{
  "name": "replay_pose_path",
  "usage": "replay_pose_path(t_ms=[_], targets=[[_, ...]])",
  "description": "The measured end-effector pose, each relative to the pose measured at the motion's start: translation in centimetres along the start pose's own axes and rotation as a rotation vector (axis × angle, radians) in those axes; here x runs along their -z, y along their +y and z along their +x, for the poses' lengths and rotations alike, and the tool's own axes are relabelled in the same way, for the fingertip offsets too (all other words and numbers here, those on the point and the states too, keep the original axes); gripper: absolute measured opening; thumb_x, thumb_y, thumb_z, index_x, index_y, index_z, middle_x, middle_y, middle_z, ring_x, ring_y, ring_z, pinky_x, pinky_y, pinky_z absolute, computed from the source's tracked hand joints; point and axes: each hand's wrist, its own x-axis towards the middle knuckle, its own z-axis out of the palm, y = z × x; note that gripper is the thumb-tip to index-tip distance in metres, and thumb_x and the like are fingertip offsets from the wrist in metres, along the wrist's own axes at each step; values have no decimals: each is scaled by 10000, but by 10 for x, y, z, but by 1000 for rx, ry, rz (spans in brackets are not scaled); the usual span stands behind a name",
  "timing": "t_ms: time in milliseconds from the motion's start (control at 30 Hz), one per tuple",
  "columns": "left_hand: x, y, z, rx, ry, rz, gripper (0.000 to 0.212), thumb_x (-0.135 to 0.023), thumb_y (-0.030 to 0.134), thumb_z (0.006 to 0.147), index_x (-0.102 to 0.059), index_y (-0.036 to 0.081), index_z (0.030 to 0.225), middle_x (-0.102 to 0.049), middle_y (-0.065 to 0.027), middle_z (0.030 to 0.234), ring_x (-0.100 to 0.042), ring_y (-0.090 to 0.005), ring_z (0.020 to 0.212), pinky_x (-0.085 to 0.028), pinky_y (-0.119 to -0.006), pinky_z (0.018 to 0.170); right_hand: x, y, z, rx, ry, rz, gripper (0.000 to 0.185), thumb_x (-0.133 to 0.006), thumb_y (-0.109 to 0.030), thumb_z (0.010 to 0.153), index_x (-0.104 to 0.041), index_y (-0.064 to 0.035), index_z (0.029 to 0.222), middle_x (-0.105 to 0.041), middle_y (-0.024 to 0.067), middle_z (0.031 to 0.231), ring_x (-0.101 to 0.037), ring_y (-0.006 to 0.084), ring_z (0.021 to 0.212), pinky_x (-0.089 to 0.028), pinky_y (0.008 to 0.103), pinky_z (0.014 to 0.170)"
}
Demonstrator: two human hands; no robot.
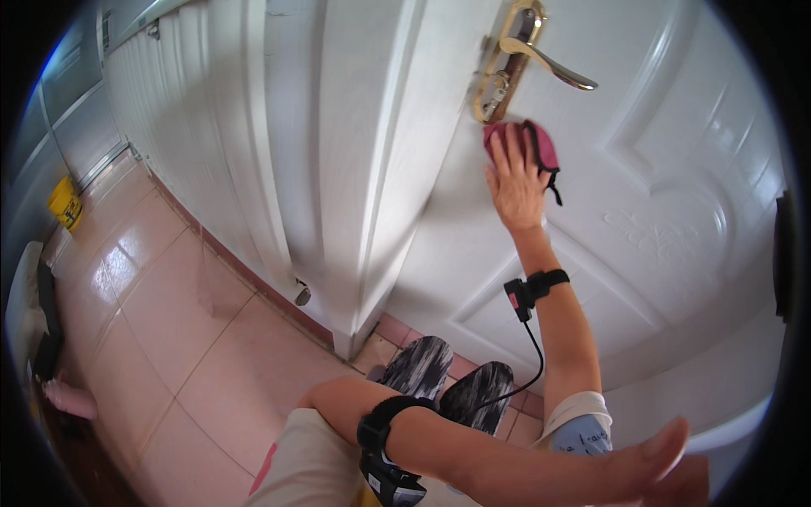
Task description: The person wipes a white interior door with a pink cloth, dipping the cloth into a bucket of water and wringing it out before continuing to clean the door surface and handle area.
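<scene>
My right hand [519, 184] lies flat, fingers spread, over a folded dark pink cloth with black edging [548, 149]. It presses the cloth against the white panelled door [456, 253], just below the brass lock plate [488, 104]. Above and to the right of the cloth is the brass lever handle [551, 63]. My left forearm crosses low in front of me to the right. My left hand [671, 466] is at the lower right with its thumb raised; its other fingers are largely hidden, so what it may hold cannot be told. Both forearms wear black straps with small devices.
A white door frame [374, 158] stands left of the door, beside a white ribbed panel [203, 127]. Pink floor tiles [209, 355] spread at the left, with a yellow bucket [65, 203] farther off. A black cable [538, 355] hangs from the right forearm device.
</scene>
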Motion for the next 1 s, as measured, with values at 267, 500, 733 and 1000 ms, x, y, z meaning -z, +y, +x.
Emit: replay_pose_path(t_ms=[267, 500, 733, 1000], targets=[[36, -44, -22, 190, 14, -678, 738, -164, 652, 894, -535, 33, 1049, -517, -98, 1180, -458, -215, 1156, -354, -358, 976, -17, -28, 7, 190, -59, 45, 508, -538, -174, 852, -449, -222, 1350, -327, -65, 1465, -415, 112, 1206, -386, 425, 937], [37, -18, -19, -112, -113, -55, 760, -202, 701, 870, -524, 42, 1070, -513, -119, 1233, -407, -232, 1237, -330, -391, 1003, -24, -38, 3, 149, -43, 77, 504, -513, -98, 818, -483, -191, 1313, -369, -69, 1438, -459, 133, 1153, -408, 416, 912], [35, 22, -64, 52, 171, 656, 750, -338, 661, 885, -532, -12, 1156, -440, -204, 1326, -388, -309, 1279, -310, -440, 1035, -22, -17, 22, 349, 43, 270, 322, -533, -81, 774, -573, -120, 1091, -482, 3, 1333, -498, 165, 1099, -367, 421, 921], [7, 85, -159, 47, 702, 1357, 448, -509, 359, 942, -471, 13, 1225, -473, -205, 1305, -523, -291, 1143, -459, -389, 886, -39, -36, -26, 286, -115, 291, 363, -543, -83, 773, -548, -122, 1134, -498, 39, 1310, -538, 174, 1005, -374, 420, 900]])
